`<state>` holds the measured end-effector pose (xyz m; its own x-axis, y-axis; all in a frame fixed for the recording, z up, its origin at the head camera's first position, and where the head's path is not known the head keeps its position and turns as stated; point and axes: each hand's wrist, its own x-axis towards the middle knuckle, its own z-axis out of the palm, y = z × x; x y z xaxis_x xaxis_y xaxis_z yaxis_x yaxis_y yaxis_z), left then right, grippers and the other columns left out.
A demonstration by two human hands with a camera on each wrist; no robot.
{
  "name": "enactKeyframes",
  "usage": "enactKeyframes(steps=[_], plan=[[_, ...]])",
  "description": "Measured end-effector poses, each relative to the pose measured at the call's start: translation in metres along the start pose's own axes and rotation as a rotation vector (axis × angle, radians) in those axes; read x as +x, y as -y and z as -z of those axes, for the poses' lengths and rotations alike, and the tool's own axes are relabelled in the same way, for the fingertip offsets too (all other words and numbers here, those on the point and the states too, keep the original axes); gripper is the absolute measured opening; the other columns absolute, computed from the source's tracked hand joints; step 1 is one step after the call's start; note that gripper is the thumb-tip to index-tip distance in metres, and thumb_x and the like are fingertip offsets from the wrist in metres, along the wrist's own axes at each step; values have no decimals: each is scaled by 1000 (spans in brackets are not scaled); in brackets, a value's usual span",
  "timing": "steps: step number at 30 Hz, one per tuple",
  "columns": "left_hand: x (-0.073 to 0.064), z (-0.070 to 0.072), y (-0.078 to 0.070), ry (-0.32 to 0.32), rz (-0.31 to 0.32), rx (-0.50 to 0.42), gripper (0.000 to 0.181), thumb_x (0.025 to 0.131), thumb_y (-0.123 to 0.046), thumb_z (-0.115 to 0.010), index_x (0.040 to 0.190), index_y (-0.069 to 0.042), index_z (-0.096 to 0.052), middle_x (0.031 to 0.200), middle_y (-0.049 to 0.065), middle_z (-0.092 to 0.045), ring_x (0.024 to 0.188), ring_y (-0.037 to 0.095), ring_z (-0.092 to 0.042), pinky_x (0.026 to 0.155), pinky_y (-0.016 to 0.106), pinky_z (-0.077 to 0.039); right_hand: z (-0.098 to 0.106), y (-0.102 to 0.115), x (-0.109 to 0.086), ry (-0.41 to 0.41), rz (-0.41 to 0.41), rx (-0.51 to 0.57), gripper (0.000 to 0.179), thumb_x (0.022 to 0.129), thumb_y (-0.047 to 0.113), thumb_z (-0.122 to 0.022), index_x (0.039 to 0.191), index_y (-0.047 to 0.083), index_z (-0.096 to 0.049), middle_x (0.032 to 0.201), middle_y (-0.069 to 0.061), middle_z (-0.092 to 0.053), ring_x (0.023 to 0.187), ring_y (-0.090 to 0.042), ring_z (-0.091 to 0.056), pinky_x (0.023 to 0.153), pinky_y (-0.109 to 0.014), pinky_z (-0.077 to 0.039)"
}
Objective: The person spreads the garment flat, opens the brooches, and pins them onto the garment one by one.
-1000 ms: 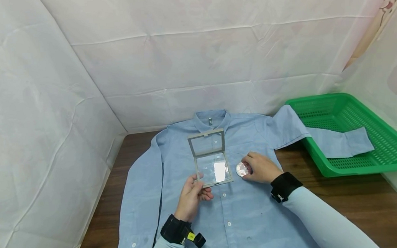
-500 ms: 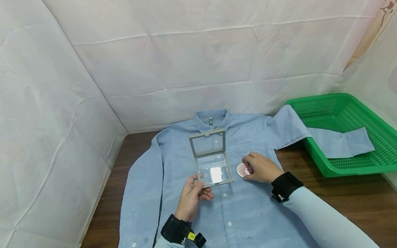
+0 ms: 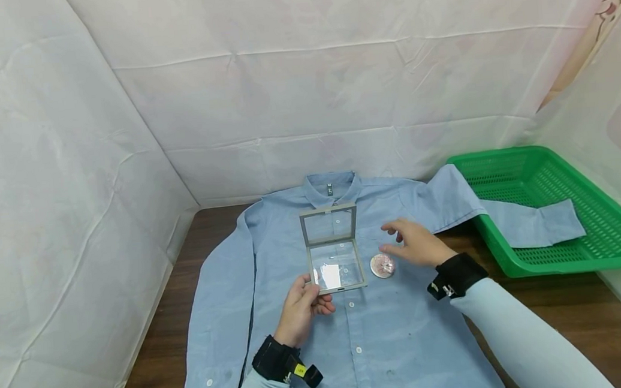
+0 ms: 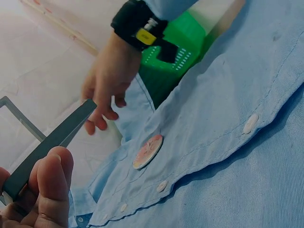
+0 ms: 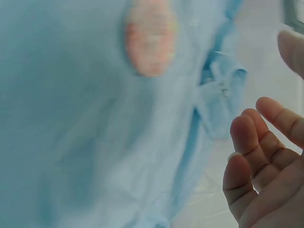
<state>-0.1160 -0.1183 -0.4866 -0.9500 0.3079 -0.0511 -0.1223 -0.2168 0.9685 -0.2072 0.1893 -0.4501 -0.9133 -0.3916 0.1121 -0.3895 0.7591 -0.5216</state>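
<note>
My left hand (image 3: 299, 312) grips the lower left corner of an opened square case (image 3: 336, 267) with a grey frame and clear panels, its lid standing up at the back. In the left wrist view, the case's edge (image 4: 47, 145) sits between thumb and fingers. A round pink badge (image 3: 383, 266) lies on the front of a light blue button-up shirt (image 3: 385, 333), just right of the case. My right hand (image 3: 414, 244) hovers to the upper right of the badge, fingers loosely bent and apart, holding nothing. The right wrist view shows those fingers (image 5: 244, 135) away from the blurred badge (image 5: 151, 38).
The shirt is spread over a dark brown wooden table (image 3: 568, 320). A green plastic basket (image 3: 614, 209) stands at the right, with one shirt sleeve (image 3: 539, 223) draped into it. White sheeting (image 3: 282, 94) walls the back and sides.
My right hand has let go of the badge and risen up and to the right, leaving it on the shirt. The left hand keeps its hold; the case has shifted slightly right.
</note>
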Motion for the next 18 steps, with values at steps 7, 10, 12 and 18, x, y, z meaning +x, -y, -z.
enactKeyframes(steps=[7, 10, 12, 18], plan=[[0, -1, 1, 8, 5, -5, 33, 105, -13, -38, 132, 5, -34, 86, 16, -59, 68, 19, -65, 63, 28, -55, 32, 19, 10, -54, 56, 98, 40, 98, 40, -54, 123, 9, -61, 109, -5, -62, 82, -15, -52, 68, -34, -45], [0, -2, 1, 16, 7, -12, 34, 105, -12, -37, 134, 6, -33, 86, 16, -59, 68, 19, -65, 63, 28, -55, 44, 30, 16, -85, 94, 145, 36, 101, 35, -49, 124, 10, -62, 105, -3, -62, 82, -16, -52, 69, -35, -44], [0, -3, 1, 23, 6, -13, 35, 105, -10, -35, 135, 8, -31, 87, 16, -58, 69, 19, -65, 63, 28, -55, 52, 39, 20, -106, 115, 178, 34, 102, 34, -47, 121, 11, -63, 97, -3, -62, 77, -17, -52, 69, -36, -42], [1, -5, 2, 40, 9, -1, 36, 105, -9, -33, 136, 9, -29, 89, 17, -58, 70, 19, -65, 65, 32, -56, 62, 63, 31, -91, 136, 209, 34, 102, 40, -43, 118, 18, -63, 80, 0, -54, 67, -18, -49, 64, -37, -40]])
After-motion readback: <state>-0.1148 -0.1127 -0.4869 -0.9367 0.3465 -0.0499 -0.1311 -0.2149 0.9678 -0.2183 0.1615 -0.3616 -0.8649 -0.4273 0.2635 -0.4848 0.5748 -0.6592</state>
